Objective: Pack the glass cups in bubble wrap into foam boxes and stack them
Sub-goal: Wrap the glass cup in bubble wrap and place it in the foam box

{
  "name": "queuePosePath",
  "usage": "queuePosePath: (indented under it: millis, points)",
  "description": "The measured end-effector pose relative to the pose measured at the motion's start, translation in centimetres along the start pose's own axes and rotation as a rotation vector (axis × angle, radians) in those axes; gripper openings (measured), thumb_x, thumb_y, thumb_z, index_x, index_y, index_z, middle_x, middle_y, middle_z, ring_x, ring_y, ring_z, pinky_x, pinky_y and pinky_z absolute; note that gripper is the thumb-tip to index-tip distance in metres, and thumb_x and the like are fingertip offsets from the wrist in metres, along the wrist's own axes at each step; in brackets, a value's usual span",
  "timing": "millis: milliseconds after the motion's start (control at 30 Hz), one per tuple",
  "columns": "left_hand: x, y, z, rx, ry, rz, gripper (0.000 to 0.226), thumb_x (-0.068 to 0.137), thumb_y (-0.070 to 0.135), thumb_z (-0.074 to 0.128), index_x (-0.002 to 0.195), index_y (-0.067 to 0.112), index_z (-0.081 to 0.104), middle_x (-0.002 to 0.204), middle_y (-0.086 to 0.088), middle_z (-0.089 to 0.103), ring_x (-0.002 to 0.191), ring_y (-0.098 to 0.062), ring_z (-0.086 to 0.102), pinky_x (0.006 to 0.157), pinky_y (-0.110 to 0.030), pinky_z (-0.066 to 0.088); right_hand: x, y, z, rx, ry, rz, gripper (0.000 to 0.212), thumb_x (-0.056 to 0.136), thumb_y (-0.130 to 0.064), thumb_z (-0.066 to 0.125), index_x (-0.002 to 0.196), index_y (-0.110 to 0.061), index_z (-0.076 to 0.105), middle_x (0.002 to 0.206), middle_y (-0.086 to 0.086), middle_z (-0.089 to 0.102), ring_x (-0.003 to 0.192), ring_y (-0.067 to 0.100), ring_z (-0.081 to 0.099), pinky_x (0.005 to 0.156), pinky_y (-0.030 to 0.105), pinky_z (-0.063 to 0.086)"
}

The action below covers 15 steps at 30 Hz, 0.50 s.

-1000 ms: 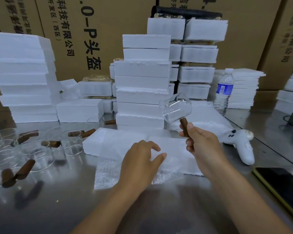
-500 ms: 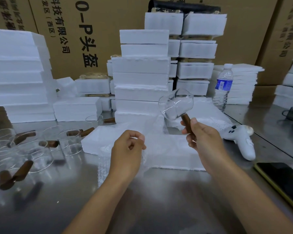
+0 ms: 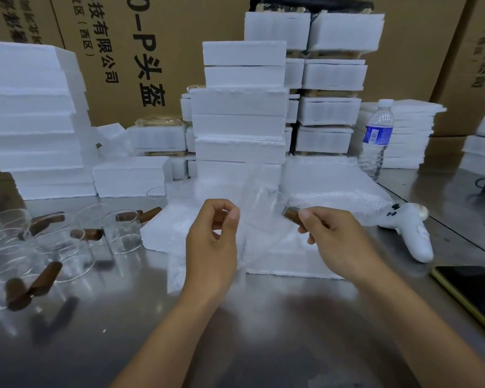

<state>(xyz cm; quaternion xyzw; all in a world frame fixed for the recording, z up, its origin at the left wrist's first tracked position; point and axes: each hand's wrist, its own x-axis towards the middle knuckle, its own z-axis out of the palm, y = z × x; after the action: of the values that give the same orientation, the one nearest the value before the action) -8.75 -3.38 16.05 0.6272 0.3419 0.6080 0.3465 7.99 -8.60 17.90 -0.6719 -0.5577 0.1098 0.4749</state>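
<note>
The reflective steel bench stands before stacked foam boxes and printed cardboard cartons. Above it the left hand pinches bubble wrap, and the right hand grips the glass cup by its brown handle. Loose cups lie on the left.

One water bottle, one phone, one white controller, several glass cups.

Water bottle, white controller, phone on table
</note>
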Motion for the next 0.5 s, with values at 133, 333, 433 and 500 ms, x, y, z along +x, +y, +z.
queuePosePath:
  millis: [133,333,433,500]
  points:
    - [-0.4,0.7,-0.1,0.125,-0.029,0.168,0.028,0.093,0.013,0.058,0.077,0.036,0.053,0.076,0.014,0.056,0.075,0.003,0.05,0.071,-0.003,0.035,-0.4,-0.3,0.2,-0.03,-0.047,-0.034,0.028,0.095,-0.033,0.05,0.072,-0.045,0.059,0.09,-0.002,0.056,0.083,0.009,0.053,0.069,0.012,0.034]
    - [-0.9,1.2,0.0,0.23,-0.087,0.349,0.024,0.09,0.022,0.057,0.081,0.042,0.049,0.078,0.018,0.052,0.079,-0.002,0.047,0.075,-0.009,0.035,-0.9,-1.0,0.5,0.106,-0.124,0.036,0.034,0.093,-0.024,0.055,0.063,-0.028,0.072,0.075,-0.015,0.072,0.082,-0.004,0.065,0.072,0.012,0.048]
    - [-1.2,1.4,0.3,0.256,-0.127,0.438,0.019,0.09,0.02,0.055,0.083,0.037,0.051,0.079,0.023,0.05,0.08,-0.001,0.046,0.075,-0.023,0.039,-0.8,-1.0,0.9,0.111,-0.133,0.077,0.033,0.091,-0.031,0.056,0.086,-0.002,0.071,0.089,0.011,0.072,0.086,0.022,0.067,0.081,0.036,0.053]
    - [-1.6,1.6,0.6,0.255,-0.166,0.493,0.016,0.093,0.021,0.053,0.085,0.035,0.052,0.08,0.024,0.049,0.08,-0.001,0.046,0.074,-0.028,0.041,-0.9,-1.3,0.7,0.165,-0.13,0.076,0.045,0.088,-0.036,0.06,0.077,0.008,0.062,0.061,0.011,0.055,0.048,0.017,0.044,0.048,0.025,0.041]
